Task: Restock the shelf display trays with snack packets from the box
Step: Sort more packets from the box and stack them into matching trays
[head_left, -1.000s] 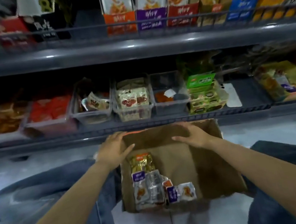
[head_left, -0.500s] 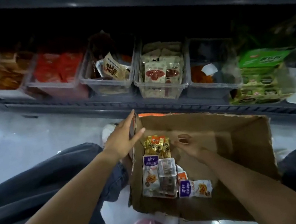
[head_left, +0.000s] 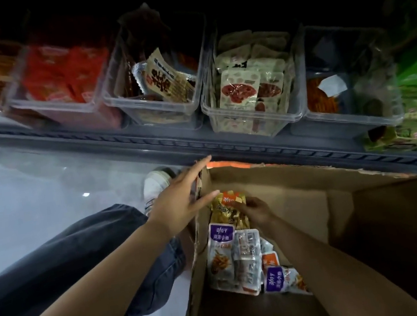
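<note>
Fingers [head_left: 238,204] of the right hand [head_left: 257,211] curl round the yellow packet [head_left: 226,216] at the box's [head_left: 306,213] eleven o'clock corner; left hand [head_left: 179,203], flat, braces the wall. A shallow pinch could drop it

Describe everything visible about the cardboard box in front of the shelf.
The cardboard box is plain brown corrugated card, open on top, with worn, ragged edges. It sits below the shelf edge, beside the person's left leg. Its inside is mostly bare; one yellow packet and several purple-labelled packets cluster along its left wall. The left hand, fingers straight, rests against that wall's top from outside; the right hand reaches inside and pinches the yellow packet.
</note>
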Motion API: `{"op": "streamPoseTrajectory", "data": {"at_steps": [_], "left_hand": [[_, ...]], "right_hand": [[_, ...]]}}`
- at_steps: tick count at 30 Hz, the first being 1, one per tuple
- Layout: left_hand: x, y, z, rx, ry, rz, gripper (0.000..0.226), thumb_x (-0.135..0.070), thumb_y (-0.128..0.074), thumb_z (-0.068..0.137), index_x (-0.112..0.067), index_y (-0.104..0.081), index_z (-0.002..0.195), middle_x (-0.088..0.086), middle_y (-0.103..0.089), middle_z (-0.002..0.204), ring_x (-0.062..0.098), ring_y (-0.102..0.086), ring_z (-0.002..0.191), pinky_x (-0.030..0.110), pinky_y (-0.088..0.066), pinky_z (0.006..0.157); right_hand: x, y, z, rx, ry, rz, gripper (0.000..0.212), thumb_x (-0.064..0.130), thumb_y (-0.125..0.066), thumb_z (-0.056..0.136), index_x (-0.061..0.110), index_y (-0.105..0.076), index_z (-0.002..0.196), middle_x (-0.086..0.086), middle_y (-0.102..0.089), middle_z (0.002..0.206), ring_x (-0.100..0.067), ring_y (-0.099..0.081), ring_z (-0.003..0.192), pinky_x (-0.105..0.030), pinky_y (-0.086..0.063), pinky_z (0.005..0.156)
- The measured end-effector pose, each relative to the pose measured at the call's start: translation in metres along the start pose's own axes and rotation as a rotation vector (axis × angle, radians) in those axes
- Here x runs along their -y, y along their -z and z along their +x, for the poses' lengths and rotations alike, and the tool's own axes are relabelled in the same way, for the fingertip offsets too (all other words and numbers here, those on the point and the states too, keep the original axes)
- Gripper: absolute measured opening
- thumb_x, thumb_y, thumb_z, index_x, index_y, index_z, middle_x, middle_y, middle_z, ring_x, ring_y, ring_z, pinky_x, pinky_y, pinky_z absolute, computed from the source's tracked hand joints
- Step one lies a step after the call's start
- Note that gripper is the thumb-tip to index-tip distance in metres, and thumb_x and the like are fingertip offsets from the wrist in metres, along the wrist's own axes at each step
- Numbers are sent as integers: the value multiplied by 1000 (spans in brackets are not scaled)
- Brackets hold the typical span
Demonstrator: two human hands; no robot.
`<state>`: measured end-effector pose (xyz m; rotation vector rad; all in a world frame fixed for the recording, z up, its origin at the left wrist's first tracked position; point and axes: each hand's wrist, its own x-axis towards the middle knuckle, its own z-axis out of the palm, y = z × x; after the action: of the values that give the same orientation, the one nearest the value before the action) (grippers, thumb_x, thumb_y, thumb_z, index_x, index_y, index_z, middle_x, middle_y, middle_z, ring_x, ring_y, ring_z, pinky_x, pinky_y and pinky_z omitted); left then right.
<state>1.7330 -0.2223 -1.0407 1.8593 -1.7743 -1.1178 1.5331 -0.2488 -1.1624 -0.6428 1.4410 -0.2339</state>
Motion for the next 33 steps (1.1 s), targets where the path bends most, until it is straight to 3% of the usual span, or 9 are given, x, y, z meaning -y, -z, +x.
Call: {"op": "streamPoseTrajectory", "data": {"at_steps": [6,12,15,20,22,24,26,30,33], "left_hand": [[2,-1,1,-3,9,-58,70,-74,-43,77,-61,-11,138,-10,-32,152,9,-31,139,38,-33,112],[-1,1,0,3,32,-4,68,-61,-48,83,-58,-10,140,-8,-32,152,13,-32,138,38,-36,110],[-9,2,-1,-1,46,60,69,-51,-51,90,-51,-10,144,-4,-32,152,16,-31,139,36,-35,110],[-34,4,-15,-123,21,392,66,-51,-40,95,-32,-9,150,-3,-11,158,14,4,145,35,-2,120],[-51,3,-23,-151,-29,380,65,-56,-34,94,-29,-16,150,-4,-13,158,13,3,145,33,0,119],[-74,2,-31,-89,-37,358,61,-59,-33,93,-27,-31,145,-4,-26,154,14,-13,143,30,-12,116],[-98,0,-39,89,110,250,64,-64,-35,91,-24,-39,140,0,-41,146,18,-35,134,30,-30,107],[-145,-6,-55,296,272,-284,86,-78,-38,78,-22,-35,143,-5,-41,145,19,-39,134,37,-26,114],[-179,0,-66,202,160,-548,42,-61,-44,87,-33,-54,116,-14,-62,114,1,-57,103,18,-44,90]], "right_hand": [[-3,-23,11,-18,-29,-1,40,10,-75,78,5,-61,116,-10,-65,110,-28,-63,101,-35,-52,86],[-2,-8,-6,-41,94,8,18,5,-69,83,9,-66,100,-14,-68,102,-27,-63,94,-39,-52,89],[7,7,-32,-37,177,5,21,5,-67,84,3,-65,105,-11,-69,94,-22,-65,85,-24,-56,74],[37,43,-92,56,193,16,21,9,-66,85,7,-66,106,-1,-71,92,-9,-67,78,-11,-50,58],[46,60,-114,83,197,-11,23,20,-71,81,13,-68,103,9,-72,87,0,-66,79,-12,-52,68],[53,70,-134,86,177,-7,53,40,-84,62,17,-68,107,6,-74,96,-9,-67,96,-30,-50,95],[61,76,-155,109,155,41,74,47,-89,47,18,-67,112,-3,-71,109,-20,-64,108,-46,-42,105],[85,82,-207,167,253,120,45,40,-81,65,16,-71,102,-9,-70,111,-25,-63,110,-44,-42,103],[102,85,-243,147,378,217,24,25,-64,82,9,-68,101,-13,-71,106,-23,-68,94,-36,-51,88]]}}
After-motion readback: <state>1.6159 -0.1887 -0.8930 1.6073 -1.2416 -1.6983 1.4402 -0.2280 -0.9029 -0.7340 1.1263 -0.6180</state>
